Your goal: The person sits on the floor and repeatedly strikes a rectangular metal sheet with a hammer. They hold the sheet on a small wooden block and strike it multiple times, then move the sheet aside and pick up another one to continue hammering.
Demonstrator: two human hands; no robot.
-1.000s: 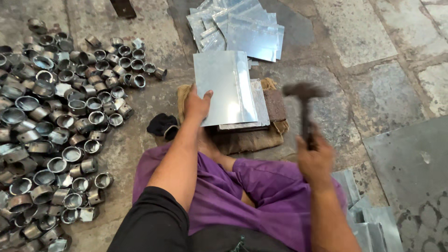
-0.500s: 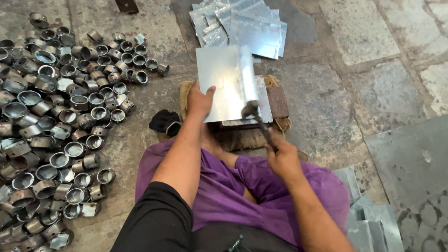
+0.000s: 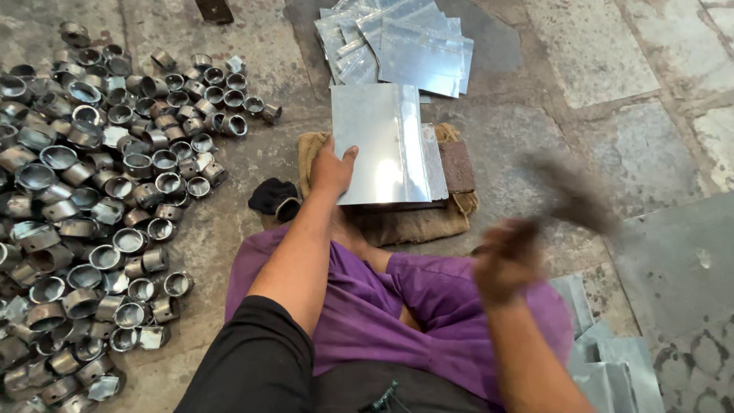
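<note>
My left hand [image 3: 330, 168] presses flat on the near left corner of a shiny metal sheet [image 3: 380, 141], holding it down on a rusty metal block [image 3: 457, 165] that rests on burlap sacking [image 3: 417, 222]. Motion-blurred, my right hand [image 3: 505, 260] grips the handle of a hammer [image 3: 569, 191], raised to the right of the sheet and clear of it. My legs in purple cloth fold beneath both arms.
A large heap of short metal rings [image 3: 92, 199] covers the floor on the left. A stack of cut metal sheets [image 3: 405, 42] lies beyond the block. More sheets [image 3: 612, 359] lie at the lower right. A small black object [image 3: 274, 196] sits left of the sacking.
The hammer struck down on the sheet's right edge half a second ago and has swung back up to the right. My left hand stayed on the sheet.
</note>
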